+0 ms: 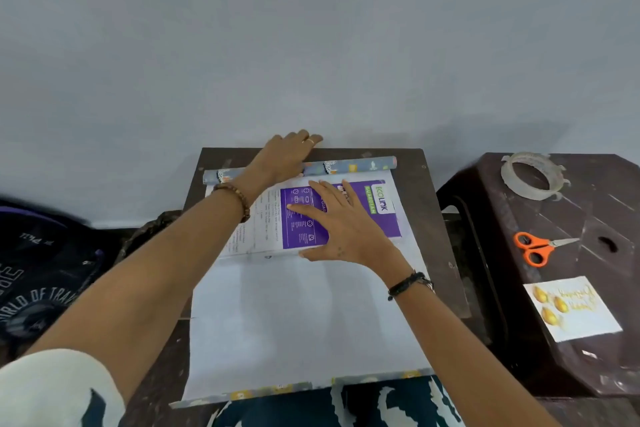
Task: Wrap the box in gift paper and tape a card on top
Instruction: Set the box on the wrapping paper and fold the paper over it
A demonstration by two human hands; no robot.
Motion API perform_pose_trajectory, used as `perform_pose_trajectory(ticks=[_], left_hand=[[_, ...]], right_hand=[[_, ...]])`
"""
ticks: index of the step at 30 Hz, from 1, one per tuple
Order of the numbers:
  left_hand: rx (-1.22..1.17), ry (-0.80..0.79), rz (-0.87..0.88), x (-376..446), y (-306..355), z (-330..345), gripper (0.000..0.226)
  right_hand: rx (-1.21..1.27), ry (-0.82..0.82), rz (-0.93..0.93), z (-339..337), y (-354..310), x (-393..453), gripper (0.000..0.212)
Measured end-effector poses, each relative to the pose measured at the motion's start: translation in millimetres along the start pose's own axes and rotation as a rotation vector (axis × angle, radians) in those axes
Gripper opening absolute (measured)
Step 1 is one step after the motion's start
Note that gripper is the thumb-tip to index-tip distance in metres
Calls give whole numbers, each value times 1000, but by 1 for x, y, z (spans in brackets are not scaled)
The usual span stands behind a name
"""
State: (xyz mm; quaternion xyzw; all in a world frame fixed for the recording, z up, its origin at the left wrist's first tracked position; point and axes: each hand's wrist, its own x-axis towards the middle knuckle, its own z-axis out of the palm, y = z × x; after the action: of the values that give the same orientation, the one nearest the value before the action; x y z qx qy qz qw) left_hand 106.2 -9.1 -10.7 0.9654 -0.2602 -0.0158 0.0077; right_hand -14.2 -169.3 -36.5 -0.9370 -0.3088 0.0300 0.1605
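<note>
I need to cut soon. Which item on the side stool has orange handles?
The scissors, lying between the tape roll and the card.

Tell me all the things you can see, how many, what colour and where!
box: one, purple and white, flat on the paper's far end
gift paper: one sheet, white side up, on the small table
paper roll: one, blue patterned, behind the box
small table: one, dark brown, centre
stool: one, dark brown, right
tape roll: one, clear, stool's far end
scissors: one, orange handles, on stool
card: one, white and gold, stool's near end
bag: one, black, left
left hand: on the roll
right hand: flat on the box
</note>
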Motion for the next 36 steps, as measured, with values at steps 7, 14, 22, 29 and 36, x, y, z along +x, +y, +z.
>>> perform_pose_trajectory(ticks=[7, 14, 22, 29, 36], left_hand=[[183, 115, 136, 2, 14, 14, 33], [-10, -99, -91, 0, 1, 11, 64], [200, 31, -68, 25, 1, 4, 56], [224, 131, -28, 37, -3, 14, 60], [-510, -87, -71, 47, -1, 30, 39]], right_hand=[[10, -10, 11, -1, 3, 5, 79], [-2, 14, -17, -5, 13, 10, 78], [-117, -20, -24, -10, 32, 22, 78], [-91, 11, -6, -6, 30, 20, 83], [-32, 40, -2, -7, 29, 20, 78]])
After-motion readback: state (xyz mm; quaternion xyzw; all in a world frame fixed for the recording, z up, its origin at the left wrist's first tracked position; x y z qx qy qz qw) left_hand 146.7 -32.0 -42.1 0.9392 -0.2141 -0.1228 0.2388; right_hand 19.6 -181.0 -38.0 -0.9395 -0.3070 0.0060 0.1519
